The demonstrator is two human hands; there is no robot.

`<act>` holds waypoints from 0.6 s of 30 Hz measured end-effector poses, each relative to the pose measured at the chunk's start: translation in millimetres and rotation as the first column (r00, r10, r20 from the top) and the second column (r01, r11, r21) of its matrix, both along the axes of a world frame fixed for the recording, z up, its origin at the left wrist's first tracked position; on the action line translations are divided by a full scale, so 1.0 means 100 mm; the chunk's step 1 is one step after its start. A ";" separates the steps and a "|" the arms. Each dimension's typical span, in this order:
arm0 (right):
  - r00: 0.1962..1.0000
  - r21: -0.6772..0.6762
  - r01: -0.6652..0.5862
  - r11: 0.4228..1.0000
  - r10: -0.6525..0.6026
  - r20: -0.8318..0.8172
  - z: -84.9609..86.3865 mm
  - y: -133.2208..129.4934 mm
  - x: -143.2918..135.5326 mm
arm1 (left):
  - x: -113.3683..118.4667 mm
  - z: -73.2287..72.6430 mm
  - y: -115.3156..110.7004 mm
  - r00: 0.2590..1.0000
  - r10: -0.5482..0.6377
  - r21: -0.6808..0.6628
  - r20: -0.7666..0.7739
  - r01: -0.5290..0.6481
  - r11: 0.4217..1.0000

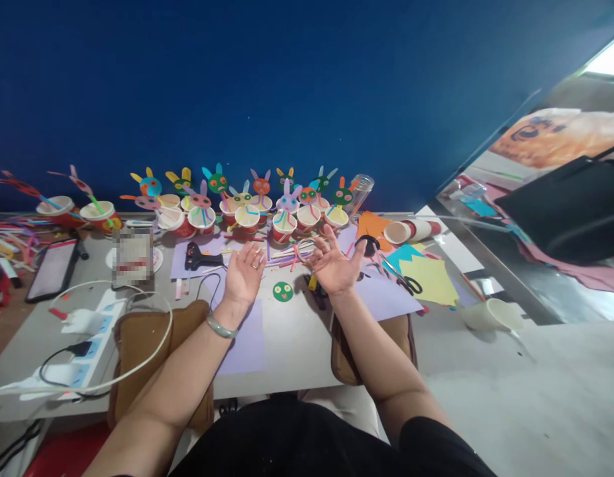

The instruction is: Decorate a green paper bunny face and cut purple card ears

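Both my palms face up above the table, with nothing in them. My left hand (pixel 244 273) has its fingers stretched out, just right of a black glue gun (pixel 203 257). Fingers spread, my right hand (pixel 336 264) hovers near black-handled scissors (pixel 410 283) and sheets of coloured paper. On the table between the two hands lies a small green paper disc (pixel 283 291), a face with yellow eyes and an orange mouth. Behind them stand several paper cups (pixel 285 228), with paper rabbit heads (pixel 289 199) rising from them on bent coloured strips.
At left are a power strip (pixel 101 331) with a looping white cable, a phone (pixel 52 268) and loose coloured strips. Brown cushions (pixel 160 331) lie under my forearms. A pale cup (pixel 493 317) and yellow paper (pixel 428 279) are at right. A blue wall (pixel 287 86) stands behind.
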State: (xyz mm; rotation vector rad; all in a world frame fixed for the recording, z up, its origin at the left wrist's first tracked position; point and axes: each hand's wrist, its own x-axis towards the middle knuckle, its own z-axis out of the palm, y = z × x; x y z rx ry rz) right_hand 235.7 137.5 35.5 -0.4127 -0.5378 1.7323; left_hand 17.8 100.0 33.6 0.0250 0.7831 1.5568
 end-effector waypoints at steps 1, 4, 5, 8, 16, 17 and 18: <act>1.000 -0.045 0.004 0.999 -0.004 -0.015 -0.03 0.04 0.02 | 0.00 0.01 -0.01 1.000 0.009 -0.021 0.015 -0.009 1.000; 0.999 -0.117 -0.010 0.993 0.006 -0.035 -0.10 0.08 0.02 | 0.00 0.02 -0.02 1.000 0.024 -0.038 0.012 -0.024 0.999; 0.999 -0.121 -0.016 0.993 0.011 -0.040 -0.12 0.08 0.00 | 0.00 0.02 -0.02 1.000 0.026 -0.041 0.008 -0.026 0.999; 0.999 -0.103 -0.031 0.994 0.027 -0.037 -0.14 0.06 -0.04 | 0.00 0.02 -0.02 1.000 0.026 -0.038 -0.004 -0.027 0.999; 0.996 -0.099 0.002 0.995 0.007 0.089 -0.15 0.06 -0.09 | -0.03 -0.02 0.00 0.999 0.013 -0.015 -0.041 -0.014 1.000; 0.994 -0.102 0.007 0.995 0.004 0.107 -0.15 0.06 -0.09 | -0.03 -0.03 0.00 0.999 0.011 -0.014 -0.047 -0.012 1.000; 0.993 -0.106 0.011 0.994 0.001 0.120 -0.15 0.06 -0.10 | -0.03 -0.04 0.00 0.999 0.009 -0.015 -0.050 -0.010 1.000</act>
